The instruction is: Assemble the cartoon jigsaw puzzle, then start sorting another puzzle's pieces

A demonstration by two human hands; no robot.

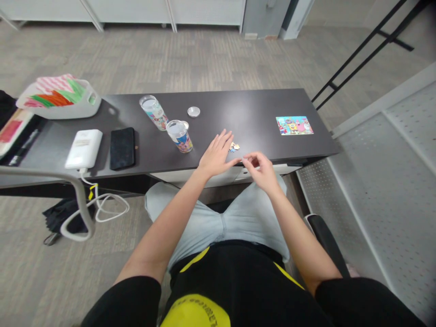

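Nearest, the person's black-and-yellow shirt (252,286) and both sleeves run out of the frame at the bottom, and pale jeans (218,222) reach under the table (259,109), whose edge cuts the knees from view. Beyond them, the right hand (259,169) is over the table's front edge, fingers curled and thumb drawn toward the index finger beside the left thumb (whether anything small sits in that pinch, I cannot tell). The left hand (215,152) lies palm down across the same edge, long fingers straight and pointing away, thumb stretched toward the right hand; its grip is open, though whatever might be under the palm is hidden.

Just beyond the left thumb, against the index finger's side, lie small coloured pieces (234,147), partly covered and too small to count. A wide stretch of dark tabletop runs from them to the picture card (294,126), near the right edge. To the left there is less room: a printed canister (180,136) stands near the left hand, with a second canister (154,112) behind it and a round lid (194,111) farther back. Past the table's far edge come carpet (204,59) and white cabinets (132,10), cropped at the top.
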